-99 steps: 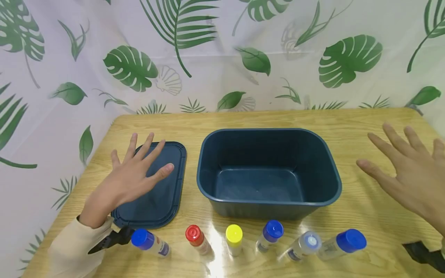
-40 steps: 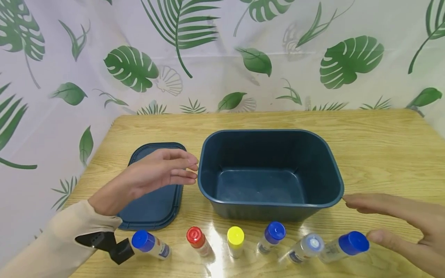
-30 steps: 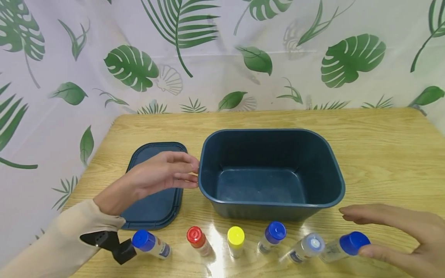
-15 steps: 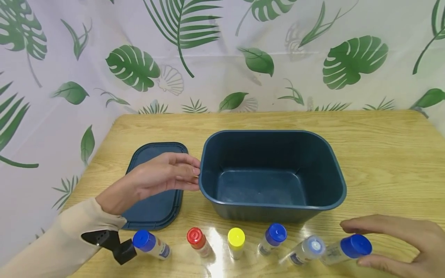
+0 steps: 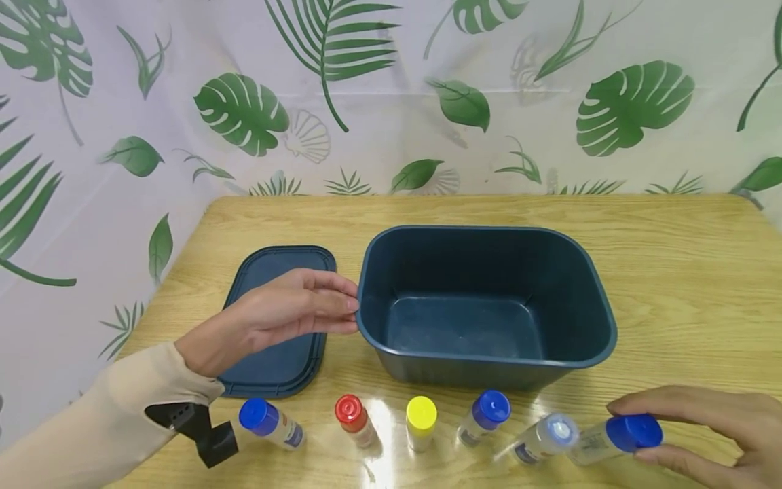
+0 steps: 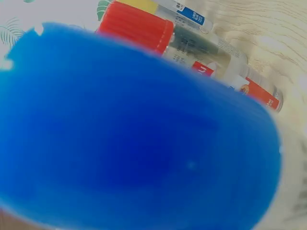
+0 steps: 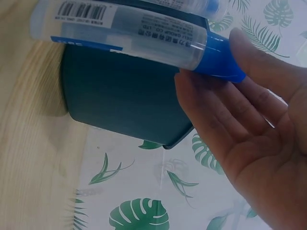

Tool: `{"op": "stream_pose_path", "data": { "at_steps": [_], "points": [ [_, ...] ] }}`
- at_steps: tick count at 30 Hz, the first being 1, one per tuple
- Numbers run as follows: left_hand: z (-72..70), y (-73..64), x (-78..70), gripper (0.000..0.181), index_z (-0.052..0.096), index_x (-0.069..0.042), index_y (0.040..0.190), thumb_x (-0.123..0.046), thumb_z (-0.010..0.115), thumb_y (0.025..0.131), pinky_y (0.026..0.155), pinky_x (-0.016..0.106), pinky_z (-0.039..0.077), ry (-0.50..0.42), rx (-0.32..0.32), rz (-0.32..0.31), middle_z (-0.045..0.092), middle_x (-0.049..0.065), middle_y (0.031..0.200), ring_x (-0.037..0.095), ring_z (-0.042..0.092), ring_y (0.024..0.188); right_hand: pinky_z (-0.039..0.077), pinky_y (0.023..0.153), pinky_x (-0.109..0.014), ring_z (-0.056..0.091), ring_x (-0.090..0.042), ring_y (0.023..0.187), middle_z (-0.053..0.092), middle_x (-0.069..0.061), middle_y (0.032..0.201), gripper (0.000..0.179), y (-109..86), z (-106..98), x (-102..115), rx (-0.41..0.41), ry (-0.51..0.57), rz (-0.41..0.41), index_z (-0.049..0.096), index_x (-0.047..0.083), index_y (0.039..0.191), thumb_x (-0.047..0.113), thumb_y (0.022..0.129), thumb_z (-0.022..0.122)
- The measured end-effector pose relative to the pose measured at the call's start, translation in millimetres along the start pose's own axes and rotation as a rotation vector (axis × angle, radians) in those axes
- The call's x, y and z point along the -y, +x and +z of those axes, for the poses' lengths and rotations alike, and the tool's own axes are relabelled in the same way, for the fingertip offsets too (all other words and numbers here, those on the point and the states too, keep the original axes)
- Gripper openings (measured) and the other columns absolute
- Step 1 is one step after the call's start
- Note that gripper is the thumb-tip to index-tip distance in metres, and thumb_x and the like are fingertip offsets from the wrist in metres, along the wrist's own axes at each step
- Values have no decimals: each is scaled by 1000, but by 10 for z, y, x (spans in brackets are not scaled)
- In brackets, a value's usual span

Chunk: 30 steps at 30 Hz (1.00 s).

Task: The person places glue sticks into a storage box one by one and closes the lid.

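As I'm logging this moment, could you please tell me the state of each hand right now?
Left hand: open, relaxed fingers against the left side of the dark bin.
Right hand: closed, thumb and fingers pinching the rightmost blue-capped bottle.

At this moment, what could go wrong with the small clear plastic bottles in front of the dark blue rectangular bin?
The right hand pinches the rightmost clear plastic bottle by its blue cap; a loose cap might come off. The clear bottle with a translucent cap stands very close and might be toppled. The black device on the left wrist is near the leftmost blue-capped clear bottle and could knock it.
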<state>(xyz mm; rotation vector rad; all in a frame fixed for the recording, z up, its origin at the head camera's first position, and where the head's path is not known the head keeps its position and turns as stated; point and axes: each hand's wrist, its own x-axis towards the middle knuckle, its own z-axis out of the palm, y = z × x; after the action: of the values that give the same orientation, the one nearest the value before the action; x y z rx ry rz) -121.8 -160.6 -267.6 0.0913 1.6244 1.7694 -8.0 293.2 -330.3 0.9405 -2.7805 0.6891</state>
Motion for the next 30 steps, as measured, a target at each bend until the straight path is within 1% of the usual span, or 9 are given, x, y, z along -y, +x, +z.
{"op": "stream_pose_path", "data": {
  "at_steps": [2,5,9,12,17,20,26,27,30],
  "points": [
    [6,5,-3,26,46,14,117,5,53,94,93,39,51,-1,0,0,60,11,95,18,66,89,49,66,-8,66,0,84,68,13,106,60,-24,-3,-35,29,-14,11,66,25,117,18,63,90],
    [0,15,7,24,47,13,115,5,53,94,93,38,51,-7,-1,-1,61,11,95,18,66,89,51,65,-11,66,0,84,68,12,105,58,-43,-3,-64,44,-37,23,66,23,116,19,64,89],
    [-14,20,21,24,47,14,116,5,52,95,93,38,51,-1,-4,1,61,12,96,18,65,89,53,65,-14,65,0,87,67,11,107,58,-48,-19,-75,57,-27,59,65,21,118,15,66,88],
    [-21,19,24,25,47,15,117,4,52,95,93,38,51,7,-10,1,61,12,96,18,65,89,51,66,-11,66,-1,88,67,9,107,62,-42,-26,-53,5,30,72,65,20,119,5,64,88],
    [-18,22,20,24,48,14,116,4,52,95,93,39,51,10,-5,3,61,12,96,18,65,89,49,68,-6,68,-3,87,69,6,104,66,-28,-46,-21,-120,116,61,67,15,115,-13,58,84],
    [-17,21,18,23,48,14,115,4,53,95,94,38,51,7,1,5,60,12,96,18,65,89,49,69,-6,67,-3,89,69,8,105,67,-27,-81,-34,-138,100,83,67,16,116,-15,59,83],
    [-29,37,26,18,52,10,111,6,53,93,92,40,51,1,-4,7,63,10,92,18,67,87,47,68,-5,64,2,92,68,11,104,66,5,-178,-66,-152,31,167,68,23,115,-12,62,84],
    [-32,44,24,17,53,9,110,6,54,93,92,40,52,14,-9,10,63,10,92,19,67,86,47,68,-4,63,2,92,67,12,104,66,14,-192,-69,-157,24,179,68,24,115,-11,62,84],
    [-39,76,-1,17,55,8,110,4,56,94,91,41,52,91,-41,25,66,11,93,21,69,88,45,70,-3,62,4,94,66,13,106,65,36,-234,-92,-170,17,162,67,21,116,-10,61,85]
  ]
}}
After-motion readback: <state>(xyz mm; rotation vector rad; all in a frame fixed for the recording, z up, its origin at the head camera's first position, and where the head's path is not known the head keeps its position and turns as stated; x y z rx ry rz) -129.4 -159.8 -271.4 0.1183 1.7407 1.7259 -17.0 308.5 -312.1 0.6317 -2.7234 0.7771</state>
